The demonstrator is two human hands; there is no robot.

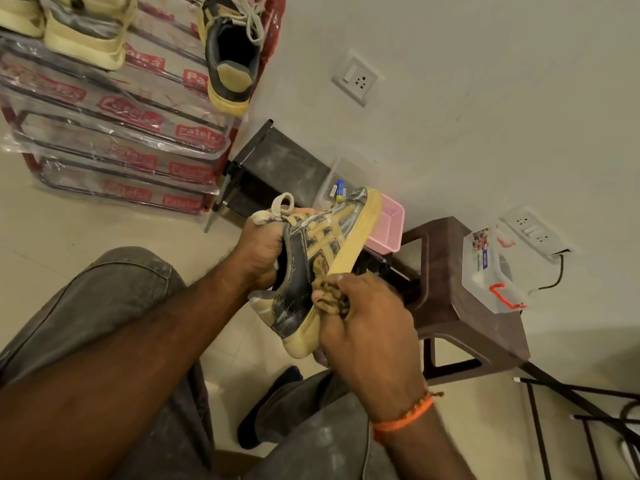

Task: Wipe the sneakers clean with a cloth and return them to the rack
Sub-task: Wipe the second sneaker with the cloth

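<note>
In the head view, the left hand (258,252) is gripping the sneaker (323,265) by its collar and laces, turning its side outward, probably so the striped panel faces the wiping. The right hand (363,327) is bunching the cloth (327,294) in curled fingers and pressing it against the sneaker's side near the sole. The sneaker is hovering at the picture's centre, above the knees. At 11 o'clock the rack (114,133) is carrying the matching sneaker (230,53) and another pair (83,32). At 3 o'clock a brown stool (460,306) and pink basket (388,226) are crowding the wall, not the path to the rack
</note>
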